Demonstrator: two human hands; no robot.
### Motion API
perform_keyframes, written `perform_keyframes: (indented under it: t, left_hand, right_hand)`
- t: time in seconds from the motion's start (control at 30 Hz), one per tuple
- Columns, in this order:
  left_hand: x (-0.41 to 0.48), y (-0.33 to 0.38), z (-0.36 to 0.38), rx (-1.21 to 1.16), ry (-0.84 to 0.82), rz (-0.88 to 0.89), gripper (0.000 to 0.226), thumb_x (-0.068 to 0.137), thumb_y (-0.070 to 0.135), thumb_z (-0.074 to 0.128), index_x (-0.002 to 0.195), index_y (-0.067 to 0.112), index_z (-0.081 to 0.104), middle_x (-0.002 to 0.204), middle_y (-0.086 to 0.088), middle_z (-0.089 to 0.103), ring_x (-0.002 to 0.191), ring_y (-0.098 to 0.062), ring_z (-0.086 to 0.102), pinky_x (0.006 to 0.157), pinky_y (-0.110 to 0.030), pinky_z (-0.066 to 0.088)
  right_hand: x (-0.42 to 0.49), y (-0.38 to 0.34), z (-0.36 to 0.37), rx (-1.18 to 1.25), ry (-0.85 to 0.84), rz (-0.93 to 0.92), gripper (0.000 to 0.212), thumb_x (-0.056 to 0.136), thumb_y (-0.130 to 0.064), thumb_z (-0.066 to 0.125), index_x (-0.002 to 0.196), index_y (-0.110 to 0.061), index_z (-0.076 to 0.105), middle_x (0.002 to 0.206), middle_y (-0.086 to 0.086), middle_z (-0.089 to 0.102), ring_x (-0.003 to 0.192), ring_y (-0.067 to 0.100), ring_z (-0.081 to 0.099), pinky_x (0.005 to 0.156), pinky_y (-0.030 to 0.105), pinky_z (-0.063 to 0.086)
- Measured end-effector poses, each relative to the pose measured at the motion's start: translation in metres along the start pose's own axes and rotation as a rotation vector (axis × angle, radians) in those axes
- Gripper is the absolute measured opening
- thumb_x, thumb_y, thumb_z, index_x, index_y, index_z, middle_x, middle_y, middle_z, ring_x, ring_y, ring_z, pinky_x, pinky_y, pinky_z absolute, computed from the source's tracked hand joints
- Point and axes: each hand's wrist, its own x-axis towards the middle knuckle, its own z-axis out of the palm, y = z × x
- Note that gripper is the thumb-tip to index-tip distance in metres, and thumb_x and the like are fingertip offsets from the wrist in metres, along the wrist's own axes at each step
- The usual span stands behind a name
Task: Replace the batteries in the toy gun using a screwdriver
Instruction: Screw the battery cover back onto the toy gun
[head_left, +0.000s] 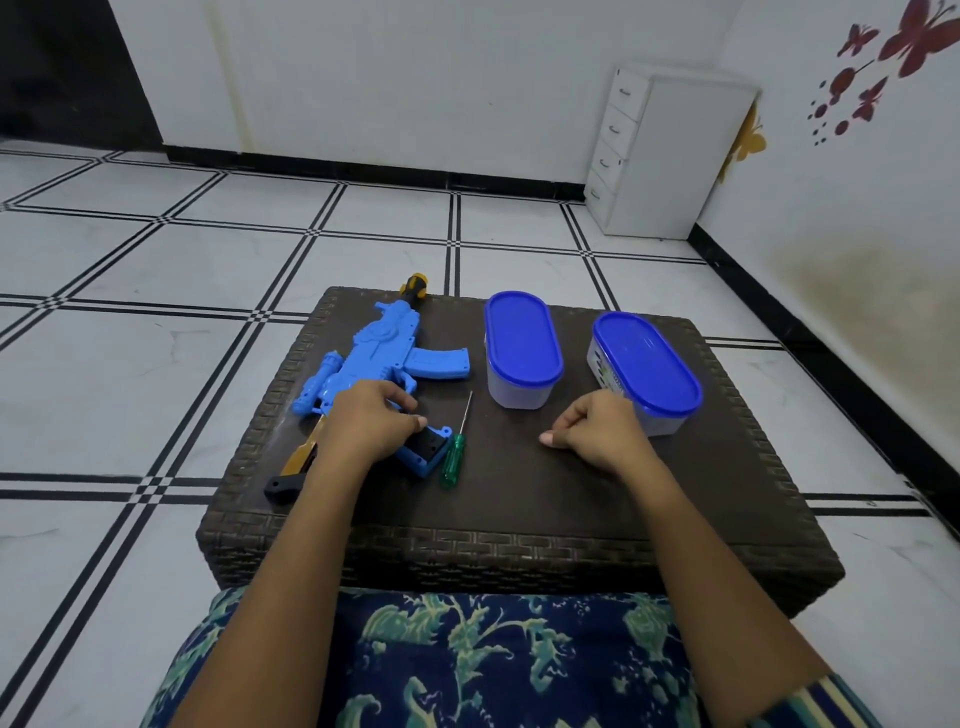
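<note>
1. The toy gun (379, 353) is blue plastic and lies flat on the left part of a dark woven bench (519, 493). Its yellow-and-black muzzle points away from the person. Its yellow stock with a black butt points back toward the person. The magazine juts out to the right.
2. The left hand (371, 421) lies on the rear of the toy gun, over the pistol grip. Its fingers are curled over the gun's body and the thumb touches the top of the grip, where a black panel faces up.
3. The screwdriver (454, 452) has a clear green handle and a thin metal shaft. It lies just right of the toy gun's grip, handle toward the person, apart from both hands.
4. The right hand (597, 431) rests on the bench well to the right of the toy gun, beyond the screwdriver. Its fingers are loosely curled, the thumb points toward the gun, and it holds nothing.
5. Two oval containers with blue lids in place stand right of the toy gun. The nearer container (522, 338) is close to the magazine. The farther container (647, 364) stands behind the right hand, and contact between them cannot be determined.
6. A white drawer unit (660, 150) stands on the tiled floor (156, 364), far beyond and right of the toy gun.
</note>
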Motion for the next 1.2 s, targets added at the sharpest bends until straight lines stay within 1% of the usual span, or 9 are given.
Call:
perform_keyframes:
  t: [0.13, 0.27, 0.37, 0.5, 0.63, 0.77, 0.87, 0.97, 1.2]
  left_hand:
    - [0.001, -0.004, -0.005, -0.077, -0.033, -0.005, 0.014, 0.081, 0.019, 0.075, 0.094, 0.019, 0.069, 0.082, -0.001, 0.061, 0.083, -0.016, 0.059, 0.061, -0.022, 0.04]
    - [-0.002, -0.005, -0.007, -0.109, -0.043, 0.006, 0.016, 0.081, 0.018, 0.075, 0.096, 0.019, 0.07, 0.085, -0.003, 0.064, 0.083, -0.014, 0.059, 0.065, -0.023, 0.041]
    - [-0.003, -0.006, -0.01, -0.147, -0.055, 0.008, 0.015, 0.081, 0.02, 0.075, 0.096, 0.019, 0.07, 0.09, -0.005, 0.066, 0.086, -0.014, 0.061, 0.064, -0.02, 0.041]
    - [-0.006, -0.007, -0.014, -0.178, -0.071, 0.021, 0.014, 0.081, 0.02, 0.075, 0.094, 0.019, 0.07, 0.089, -0.004, 0.068, 0.085, -0.013, 0.061, 0.061, -0.019, 0.04]
    - [-0.008, -0.01, -0.017, -0.172, -0.074, 0.046, 0.014, 0.08, 0.02, 0.076, 0.093, 0.019, 0.07, 0.081, 0.001, 0.065, 0.076, -0.008, 0.058, 0.06, -0.018, 0.038]
    - [-0.009, -0.013, -0.019, -0.167, -0.081, 0.069, 0.014, 0.079, 0.016, 0.076, 0.092, 0.019, 0.07, 0.077, 0.003, 0.063, 0.075, -0.008, 0.058, 0.06, -0.015, 0.038]
    - [-0.01, -0.012, -0.02, -0.149, -0.094, 0.086, 0.013, 0.08, 0.013, 0.073, 0.092, 0.019, 0.069, 0.076, 0.004, 0.062, 0.072, -0.006, 0.056, 0.059, -0.014, 0.037]
    - [-0.01, -0.012, -0.021, -0.13, -0.107, 0.089, 0.014, 0.082, 0.012, 0.071, 0.095, 0.017, 0.069, 0.077, 0.003, 0.061, 0.07, -0.005, 0.054, 0.057, -0.013, 0.036]
    - [-0.008, -0.012, -0.019, -0.137, -0.102, 0.08, 0.015, 0.082, 0.012, 0.074, 0.095, 0.017, 0.069, 0.077, 0.003, 0.06, 0.071, -0.004, 0.054, 0.058, -0.012, 0.037]
  right_hand:
    - [0.006, -0.004, 0.006, -0.108, -0.007, 0.001, 0.004, 0.084, -0.015, 0.076, 0.083, -0.011, 0.074, 0.087, 0.005, 0.072, 0.086, 0.015, 0.064, 0.076, 0.03, 0.051]
    - [0.005, -0.01, 0.013, -0.262, -0.046, -0.026, 0.011, 0.09, -0.018, 0.068, 0.091, -0.008, 0.07, 0.092, 0.009, 0.069, 0.088, 0.021, 0.064, 0.084, 0.039, 0.055]
    - [-0.009, -0.021, 0.016, -0.136, -0.146, -0.108, 0.009, 0.094, -0.015, 0.063, 0.089, -0.01, 0.067, 0.087, 0.003, 0.066, 0.079, 0.012, 0.059, 0.068, 0.025, 0.047]
    - [-0.025, -0.041, 0.026, 0.144, -0.213, -0.254, 0.009, 0.09, -0.009, 0.068, 0.085, -0.016, 0.066, 0.08, 0.003, 0.065, 0.076, 0.013, 0.06, 0.074, 0.028, 0.053]
    - [-0.034, -0.058, 0.041, 0.264, -0.184, -0.438, 0.014, 0.083, -0.001, 0.074, 0.092, -0.009, 0.068, 0.082, 0.004, 0.069, 0.074, 0.011, 0.064, 0.07, 0.018, 0.054]
    - [-0.04, -0.066, 0.055, 0.043, -0.15, -0.685, 0.018, 0.084, 0.004, 0.07, 0.094, -0.011, 0.069, 0.086, 0.004, 0.072, 0.08, 0.012, 0.068, 0.073, 0.021, 0.057]
    - [-0.04, -0.07, 0.062, -0.212, -0.157, -0.832, 0.02, 0.087, 0.003, 0.063, 0.1, -0.012, 0.066, 0.094, 0.001, 0.071, 0.086, 0.014, 0.065, 0.077, 0.031, 0.055]
    - [-0.04, -0.075, 0.064, -0.355, -0.152, -0.858, 0.017, 0.089, -0.001, 0.059, 0.1, -0.013, 0.064, 0.099, 0.003, 0.069, 0.09, 0.02, 0.061, 0.08, 0.042, 0.051]
    - [-0.04, -0.072, 0.061, -0.358, -0.142, -0.848, 0.018, 0.087, 0.001, 0.06, 0.096, -0.013, 0.067, 0.095, 0.002, 0.071, 0.089, 0.021, 0.062, 0.081, 0.041, 0.051]
